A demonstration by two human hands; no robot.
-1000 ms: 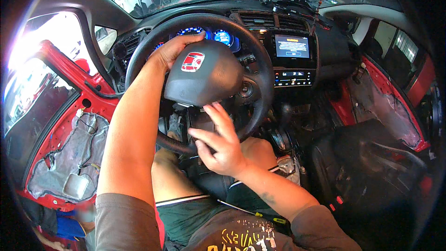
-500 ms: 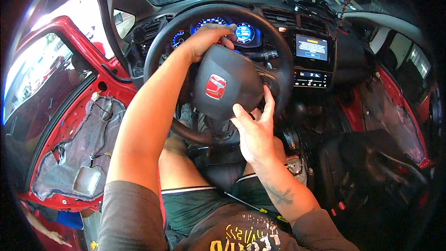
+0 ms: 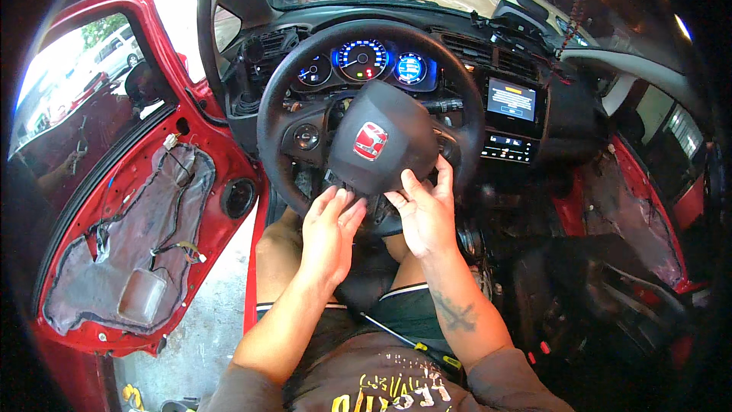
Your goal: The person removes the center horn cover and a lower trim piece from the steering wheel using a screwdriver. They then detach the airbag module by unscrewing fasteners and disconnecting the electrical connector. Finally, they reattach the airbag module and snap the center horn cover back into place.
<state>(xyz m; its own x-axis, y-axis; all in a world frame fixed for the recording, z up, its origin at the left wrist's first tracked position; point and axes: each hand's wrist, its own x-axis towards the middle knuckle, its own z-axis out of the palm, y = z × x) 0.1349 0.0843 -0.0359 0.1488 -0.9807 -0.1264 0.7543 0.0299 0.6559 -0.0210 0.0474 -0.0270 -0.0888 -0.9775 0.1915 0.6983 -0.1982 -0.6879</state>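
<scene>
A dark grey airbag cover (image 3: 389,133) with a red emblem sits tilted and loose in the middle of the black steering wheel (image 3: 275,69). My right hand (image 3: 428,221) holds its lower right corner, thumb on the front face and fingers curling round the side. Just below its lower left edge is my left hand (image 3: 328,233), fingers pointing up and slightly apart with nothing visible in them. Whether those fingertips touch the cover I cannot tell. On the wheel's left spoke a round button pad (image 3: 305,136) shows. Whatever lies behind the cover is hidden.
A screwdriver (image 3: 404,339) with a yellow and black handle lies across my lap. The red door (image 3: 171,328) stands open on the left, its inner panel stripped and wires hanging. Behind the wheel glows the instrument cluster (image 3: 362,59); a lit screen (image 3: 511,99) is to the right.
My left hand has come down from the top of the airbag cover to below its lower left edge. My right hand keeps its hold. The view has shifted, showing more of the open door.
</scene>
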